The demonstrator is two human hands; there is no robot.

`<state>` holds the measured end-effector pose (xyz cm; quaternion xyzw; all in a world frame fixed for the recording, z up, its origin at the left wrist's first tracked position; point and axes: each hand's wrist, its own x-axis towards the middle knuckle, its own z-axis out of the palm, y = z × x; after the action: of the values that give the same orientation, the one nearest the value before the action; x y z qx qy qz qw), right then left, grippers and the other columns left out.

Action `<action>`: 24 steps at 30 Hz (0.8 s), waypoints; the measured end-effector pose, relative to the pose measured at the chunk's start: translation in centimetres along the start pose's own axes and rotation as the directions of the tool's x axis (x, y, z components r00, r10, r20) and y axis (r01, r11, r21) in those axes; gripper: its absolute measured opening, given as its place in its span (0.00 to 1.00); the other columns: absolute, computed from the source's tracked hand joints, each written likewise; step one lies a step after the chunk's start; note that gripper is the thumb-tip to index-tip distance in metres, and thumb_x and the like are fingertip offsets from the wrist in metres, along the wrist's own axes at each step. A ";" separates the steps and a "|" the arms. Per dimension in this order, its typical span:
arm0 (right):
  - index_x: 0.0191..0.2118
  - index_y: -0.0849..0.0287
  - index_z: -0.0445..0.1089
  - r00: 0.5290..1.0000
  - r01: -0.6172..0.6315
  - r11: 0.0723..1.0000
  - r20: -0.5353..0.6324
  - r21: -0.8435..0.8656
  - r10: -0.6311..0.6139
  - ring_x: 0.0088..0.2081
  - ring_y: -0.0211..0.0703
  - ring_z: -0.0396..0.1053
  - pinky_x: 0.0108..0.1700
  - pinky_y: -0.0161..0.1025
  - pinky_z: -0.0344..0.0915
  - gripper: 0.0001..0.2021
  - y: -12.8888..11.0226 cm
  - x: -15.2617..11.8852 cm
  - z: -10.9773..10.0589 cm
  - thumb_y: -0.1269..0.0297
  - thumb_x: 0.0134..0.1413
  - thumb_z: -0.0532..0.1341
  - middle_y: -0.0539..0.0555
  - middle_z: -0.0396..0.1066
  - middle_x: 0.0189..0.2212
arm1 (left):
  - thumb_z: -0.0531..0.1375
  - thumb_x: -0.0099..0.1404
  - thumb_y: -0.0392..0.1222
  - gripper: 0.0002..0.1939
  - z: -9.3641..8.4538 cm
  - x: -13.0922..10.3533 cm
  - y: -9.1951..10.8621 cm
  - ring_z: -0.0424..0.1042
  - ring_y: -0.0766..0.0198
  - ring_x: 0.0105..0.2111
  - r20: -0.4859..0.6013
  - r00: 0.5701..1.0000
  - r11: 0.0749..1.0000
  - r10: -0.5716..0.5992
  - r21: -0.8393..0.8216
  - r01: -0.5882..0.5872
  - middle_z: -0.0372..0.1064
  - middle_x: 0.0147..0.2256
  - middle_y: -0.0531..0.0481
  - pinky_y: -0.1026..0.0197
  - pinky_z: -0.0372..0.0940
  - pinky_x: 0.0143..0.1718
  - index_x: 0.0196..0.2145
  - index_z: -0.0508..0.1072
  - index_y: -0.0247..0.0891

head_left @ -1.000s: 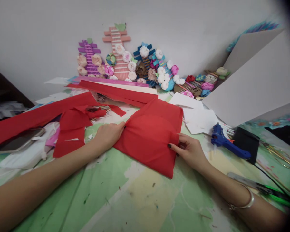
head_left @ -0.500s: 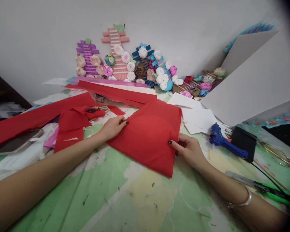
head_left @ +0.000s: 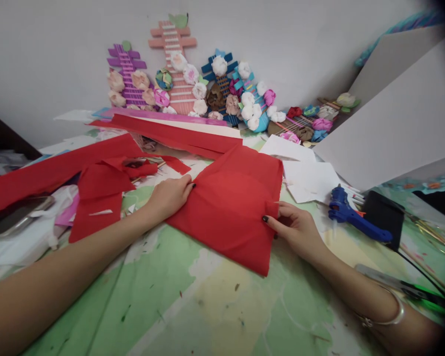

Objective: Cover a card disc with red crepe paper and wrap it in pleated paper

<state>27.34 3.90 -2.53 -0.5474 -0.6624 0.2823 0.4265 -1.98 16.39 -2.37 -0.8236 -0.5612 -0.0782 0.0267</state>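
Observation:
A sheet of red crepe-like material (head_left: 226, 207) lies over something rounded that shows as a bulge; what is beneath is hidden. My left hand (head_left: 172, 198) pinches its upper left edge between thumb and fingers. At the right edge my right hand (head_left: 294, 225) grips the material, with the thumb on top and a small flap of the edge turned up at the fingers. The lower corner of the red piece rests on the green patterned table cover (head_left: 148, 306).
Red strips (head_left: 59, 163), a phone (head_left: 18, 217) and scraps lie left. Decorated flower pieces (head_left: 181, 94) lean on the wall. A blue glue gun (head_left: 356, 217), white paper (head_left: 311, 180), scissors (head_left: 437, 237) and a cutter (head_left: 389, 282) lie right; a white board (head_left: 396, 113) stands behind.
The right edge of the red material is now folded up slightly at my right hand, and creases run across the sheet. The whole view has shifted slightly.

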 end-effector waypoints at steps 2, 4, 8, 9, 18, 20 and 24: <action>0.24 0.58 0.71 1.000 -0.013 1.000 0.000 0.023 0.013 0.36 0.44 0.70 0.36 0.39 0.66 0.10 0.0 0.0 0.0 0.62 0.54 0.61 0.56 0.73 0.36 | 0.49 0.68 0.44 0.12 -0.7 -0.6 0.2 0.71 0.52 0.37 -0.117 0.993 0.997 0.005 -0.072 -0.014 0.71 0.36 0.41 0.56 0.62 0.37 0.39 0.68 0.36; 0.24 0.58 0.71 1.000 -0.025 0.999 0.002 0.039 0.025 0.35 0.44 0.70 0.34 0.39 0.66 0.10 0.0 -0.1 0.0 0.61 0.53 0.61 0.56 0.73 0.36 | 0.50 0.67 0.42 0.11 -1.6 -1.7 1.0 0.69 0.51 0.44 -0.297 0.955 0.990 0.024 -0.128 -0.065 0.68 0.43 0.39 0.55 0.63 0.44 0.42 0.67 0.34; 0.27 0.59 0.73 0.999 -0.035 0.997 0.011 0.067 0.035 0.36 0.44 0.70 0.33 0.38 0.66 0.08 0.1 -0.1 0.0 0.61 0.53 0.62 0.56 0.73 0.38 | 0.50 0.69 0.46 0.18 -2.8 -4.0 4.1 0.60 0.50 0.57 -0.441 0.863 0.932 0.246 -0.138 -0.336 0.62 0.54 0.37 0.49 0.54 0.58 0.52 0.62 0.34; 0.27 0.59 0.73 0.999 -0.039 0.996 0.011 0.076 0.039 0.36 0.44 0.70 0.33 0.38 0.66 0.08 0.1 -0.1 0.0 0.61 0.52 0.62 0.56 0.73 0.38 | 0.50 0.69 0.48 0.21 -2.8 -4.4 5.0 0.57 0.48 0.59 -0.427 0.849 0.907 0.312 -0.131 -0.399 0.59 0.57 0.35 0.47 0.52 0.60 0.55 0.60 0.33; 0.27 0.59 0.74 0.999 -0.030 0.997 0.012 0.066 0.029 0.37 0.43 0.70 0.36 0.38 0.67 0.07 0.0 -0.1 0.0 0.63 0.53 0.62 0.55 0.72 0.38 | 0.48 0.67 0.62 0.38 0.8 -3.9 7.8 0.33 0.39 0.66 -0.245 0.863 0.858 0.442 -0.165 -0.486 0.37 0.66 0.28 0.31 0.38 0.60 0.65 0.47 0.32; 0.27 0.59 0.74 0.999 -0.041 0.996 0.015 0.080 0.040 0.37 0.43 0.70 0.35 0.38 0.67 0.08 -0.1 -0.1 0.0 0.63 0.53 0.62 0.55 0.72 0.38 | 0.48 0.67 0.62 0.39 0.9 -3.9 7.7 0.32 0.39 0.66 -0.230 0.873 0.862 0.430 -0.182 -0.473 0.36 0.66 0.29 0.30 0.36 0.60 0.65 0.46 0.32; 0.27 0.60 0.73 0.996 -0.082 0.986 0.029 0.144 0.079 0.36 0.43 0.70 0.33 0.38 0.67 0.09 -0.2 0.0 0.0 0.60 0.52 0.63 0.56 0.72 0.38 | 0.49 0.67 0.62 0.39 0.3 -4.0 7.5 0.32 0.39 0.66 -0.261 0.868 0.844 0.422 -0.235 -0.482 0.37 0.66 0.30 0.31 0.35 0.61 0.65 0.46 0.34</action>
<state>27.27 3.80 -2.36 -0.5378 -0.6223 0.3531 0.4459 3.54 9.97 -2.96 -0.9154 -0.3268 -0.2339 -0.0217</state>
